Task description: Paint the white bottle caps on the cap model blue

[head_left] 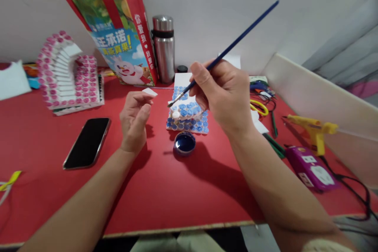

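Note:
My right hand (230, 96) grips a thin blue paintbrush (246, 32) between thumb and fingers, its bristles pointing down to the left. Beneath the bristle tip is a white card structure (187, 126) covered with rows of small blue discs; one disc (176, 115) on it is white. In front of it stands a small round pot of dark blue paint (184, 144). My left hand (134, 121) hovers left of the structure, fingers loosely curled and thumb apart. A small white piece (150, 92) shows beyond its fingertips; whether they touch is unclear.
A phone (87, 143) lies at left, with a pink-disc arch model (69, 73) behind it. A shopping bag (130, 43) and steel flask (163, 51) stand at the back. Yellow scissors (260, 107), a yellow glue gun (314, 128), a purple box (310, 169) and cables are at right.

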A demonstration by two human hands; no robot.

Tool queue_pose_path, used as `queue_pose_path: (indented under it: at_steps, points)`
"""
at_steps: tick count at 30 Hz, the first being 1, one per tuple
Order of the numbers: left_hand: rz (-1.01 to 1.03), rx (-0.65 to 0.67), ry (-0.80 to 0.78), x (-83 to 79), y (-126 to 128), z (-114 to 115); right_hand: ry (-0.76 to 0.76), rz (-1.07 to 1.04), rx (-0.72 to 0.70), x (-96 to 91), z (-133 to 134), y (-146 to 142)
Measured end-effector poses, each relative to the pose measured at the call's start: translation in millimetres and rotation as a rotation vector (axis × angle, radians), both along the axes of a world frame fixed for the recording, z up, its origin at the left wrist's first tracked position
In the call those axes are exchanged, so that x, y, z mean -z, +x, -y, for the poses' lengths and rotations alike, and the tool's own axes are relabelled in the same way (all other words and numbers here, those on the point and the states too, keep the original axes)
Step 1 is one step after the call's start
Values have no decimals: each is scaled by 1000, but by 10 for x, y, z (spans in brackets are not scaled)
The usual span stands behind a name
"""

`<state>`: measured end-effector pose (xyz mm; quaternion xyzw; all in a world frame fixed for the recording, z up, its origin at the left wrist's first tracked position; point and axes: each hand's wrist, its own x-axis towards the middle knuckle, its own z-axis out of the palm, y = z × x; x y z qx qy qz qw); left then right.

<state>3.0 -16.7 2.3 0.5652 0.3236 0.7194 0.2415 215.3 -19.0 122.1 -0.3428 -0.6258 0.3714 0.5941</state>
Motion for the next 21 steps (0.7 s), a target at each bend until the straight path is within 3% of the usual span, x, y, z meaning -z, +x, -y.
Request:
queue_pose_path:
  at_steps: [3, 6, 14, 21]
  points:
    - [26, 101, -24, -228, 56, 128, 22, 11, 9, 27, 4, -20]
    - [44, 175, -35, -331, 116, 187, 36, -3, 16, 38, 3, -37]
    - [45, 224, -240, -341, 226, 238, 8, -38, 28, 36, 54, -59]
    - [88, 207, -257, -360, 275, 260, -5, -57, -10, 28, 84, -30]
